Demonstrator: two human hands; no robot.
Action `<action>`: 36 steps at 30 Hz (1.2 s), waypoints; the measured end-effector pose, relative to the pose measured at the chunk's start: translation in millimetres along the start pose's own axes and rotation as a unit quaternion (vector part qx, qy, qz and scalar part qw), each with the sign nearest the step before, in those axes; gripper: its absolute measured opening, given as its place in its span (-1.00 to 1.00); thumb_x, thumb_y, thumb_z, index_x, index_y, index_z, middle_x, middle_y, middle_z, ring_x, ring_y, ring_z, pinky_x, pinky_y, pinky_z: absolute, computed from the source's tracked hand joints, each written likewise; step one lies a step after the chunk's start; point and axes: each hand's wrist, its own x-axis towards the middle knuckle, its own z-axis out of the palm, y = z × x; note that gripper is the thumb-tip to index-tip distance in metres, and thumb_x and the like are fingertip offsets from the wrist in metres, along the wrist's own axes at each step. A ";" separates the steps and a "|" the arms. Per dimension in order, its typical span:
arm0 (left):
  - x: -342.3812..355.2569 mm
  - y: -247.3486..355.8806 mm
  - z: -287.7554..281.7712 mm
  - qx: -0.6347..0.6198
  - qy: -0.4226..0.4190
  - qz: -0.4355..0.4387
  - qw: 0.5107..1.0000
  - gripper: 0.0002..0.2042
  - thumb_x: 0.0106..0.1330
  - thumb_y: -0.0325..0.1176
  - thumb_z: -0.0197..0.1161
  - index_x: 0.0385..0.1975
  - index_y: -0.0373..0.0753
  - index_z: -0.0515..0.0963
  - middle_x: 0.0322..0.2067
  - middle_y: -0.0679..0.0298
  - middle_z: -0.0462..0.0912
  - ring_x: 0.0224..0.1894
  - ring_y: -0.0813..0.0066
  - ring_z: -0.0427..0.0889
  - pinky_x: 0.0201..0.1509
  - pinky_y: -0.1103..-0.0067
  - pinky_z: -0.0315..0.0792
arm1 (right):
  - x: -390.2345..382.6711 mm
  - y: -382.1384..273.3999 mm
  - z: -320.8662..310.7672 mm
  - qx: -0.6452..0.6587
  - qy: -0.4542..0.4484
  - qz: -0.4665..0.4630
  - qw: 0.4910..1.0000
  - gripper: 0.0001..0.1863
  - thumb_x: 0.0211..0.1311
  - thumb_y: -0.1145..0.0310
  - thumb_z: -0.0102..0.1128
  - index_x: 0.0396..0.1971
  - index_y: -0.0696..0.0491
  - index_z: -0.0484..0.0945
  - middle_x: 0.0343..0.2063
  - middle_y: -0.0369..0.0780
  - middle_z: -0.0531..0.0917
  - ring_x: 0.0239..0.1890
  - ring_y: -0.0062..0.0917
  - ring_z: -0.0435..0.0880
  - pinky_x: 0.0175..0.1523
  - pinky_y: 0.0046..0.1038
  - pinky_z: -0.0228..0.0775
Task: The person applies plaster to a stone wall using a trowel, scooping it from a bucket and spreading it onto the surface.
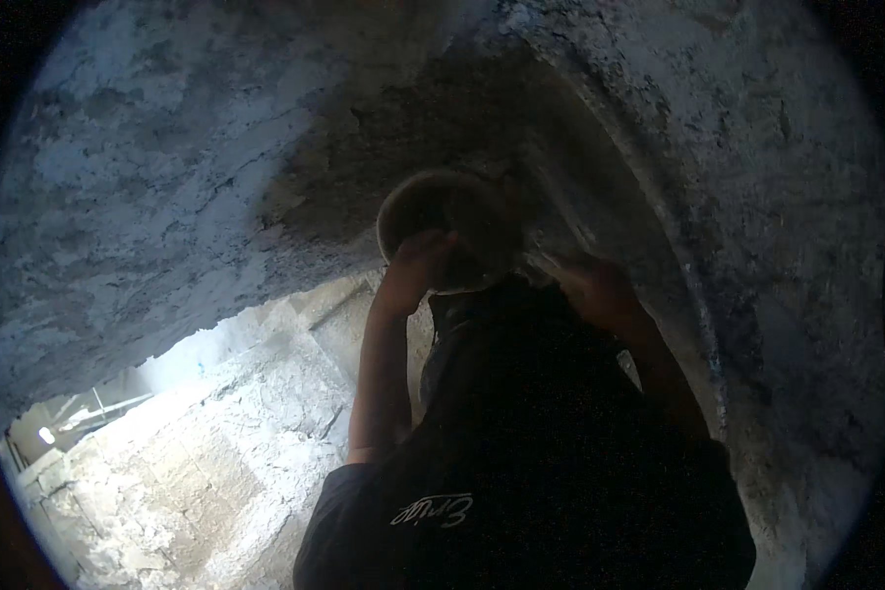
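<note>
Dark round bowl [474,224], material unclear: centre | bare left hand [421,261]: fingers over its near left rim, clasp uncertain | bare right hand [600,289]: just right, finger state indiscernible | step: apparently steadying; next: needs firm support

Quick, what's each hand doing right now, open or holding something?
Left hand: at the rim of a round bowl; too dark to tell its grip.
Right hand: fingers in shadow; open or closed can't be told.
</note>
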 end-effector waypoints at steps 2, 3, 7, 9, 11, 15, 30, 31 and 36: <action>-0.8 -4.8 4.2 0.126 0.053 0.134 0.981 -0.80 0.28 -0.38 0.08 -0.22 -0.34 0.54 -0.33 0.20 0.57 -0.40 0.44 0.53 -0.38 0.56 0.41 | 8.5 -3.7 6.4 -0.202 -0.021 0.028 0.979 -0.56 0.26 0.26 -0.03 0.17 -0.20 0.35 -0.04 -0.05 0.54 -0.08 -0.23 0.58 0.03 -0.30 0.40; -1.5 -7.4 6.4 0.289 0.104 0.290 0.907 -0.81 0.27 -0.37 0.09 -0.26 -0.36 0.54 -0.38 0.22 0.57 -0.45 0.46 0.52 -0.43 0.55 0.39 | 9.5 -4.6 8.0 -0.195 -0.046 0.070 0.977 -0.56 0.26 0.26 -0.03 0.17 -0.20 0.35 -0.04 -0.05 0.54 -0.08 -0.23 0.58 0.03 -0.30 0.40; -6.6 -14.4 7.7 0.092 0.115 0.060 0.987 -0.83 0.22 -0.39 0.12 -0.32 -0.37 0.53 -0.46 0.21 0.56 -0.44 0.33 0.55 -0.39 0.46 0.42 | -0.7 -3.0 2.1 -0.080 -0.099 0.108 0.986 -0.48 0.32 0.40 -0.11 0.26 -0.34 0.19 0.14 0.02 0.34 0.09 -0.15 0.45 0.15 -0.22 0.33; -9.3 -16.8 8.6 -0.026 0.151 -0.012 0.988 -0.88 0.19 -0.42 0.09 -0.51 -0.33 0.40 -0.57 0.25 0.44 -0.52 0.37 0.41 -0.44 0.50 0.29 | -9.4 -3.7 -1.8 -0.041 -0.104 0.111 0.988 -0.48 0.34 0.36 -0.13 0.27 -0.37 0.16 0.14 0.03 0.34 0.13 -0.14 0.41 0.18 -0.20 0.29; -12.0 -18.6 7.3 -0.102 0.182 -0.014 0.978 -0.85 0.19 -0.42 0.07 -0.61 -0.25 0.34 -0.65 0.34 0.32 -0.60 0.49 0.28 -0.52 0.55 0.16 | -19.3 -5.2 -3.3 -0.066 -0.100 0.186 0.975 -0.49 0.36 0.31 -0.14 0.27 -0.41 0.14 0.17 0.03 0.31 0.18 -0.14 0.36 0.22 -0.19 0.22; -13.2 -19.3 3.7 0.020 0.202 0.016 0.979 -0.91 0.12 -0.48 0.10 -0.47 -0.38 0.46 -0.55 0.18 0.47 -0.46 0.34 0.47 -0.42 0.48 0.31 | -24.2 -3.3 -0.5 -0.139 -0.138 0.100 0.976 -0.52 0.37 0.27 -0.16 0.26 -0.41 0.15 0.18 0.03 0.29 0.19 -0.16 0.35 0.25 -0.20 0.18; -13.8 -11.6 10.9 -0.066 0.169 -0.049 0.982 -0.77 0.30 -0.38 0.06 -0.59 -0.31 0.43 -0.65 0.26 0.37 -0.58 0.52 0.39 -0.53 0.51 0.23 | -60.6 7.3 -15.9 -0.025 -0.069 0.238 0.969 -0.52 0.26 0.43 -0.03 0.14 -0.39 0.37 -0.36 -0.16 0.51 -0.29 -0.43 0.57 -0.15 -0.40 0.43; -11.7 -13.2 12.8 -0.066 0.165 -0.047 0.983 -0.77 0.30 -0.38 0.06 -0.59 -0.31 0.43 -0.65 0.26 0.37 -0.58 0.52 0.39 -0.53 0.51 0.23 | -61.0 14.2 -16.3 0.039 -0.037 0.221 0.974 -0.51 0.23 0.49 0.00 0.11 -0.36 0.41 -0.35 -0.15 0.53 -0.32 -0.45 0.58 -0.17 -0.40 0.44; -5.2 -19.7 6.4 -0.044 0.190 0.027 0.980 -0.82 0.25 -0.32 0.08 -0.55 -0.26 0.44 -0.62 0.35 0.39 -0.61 0.62 0.29 -0.54 0.64 0.15 | -77.3 15.7 -29.3 -0.188 -0.043 0.153 0.969 -0.41 0.14 0.63 0.03 0.11 -0.33 0.41 -0.27 -0.12 0.58 -0.33 -0.44 0.60 -0.16 -0.36 0.48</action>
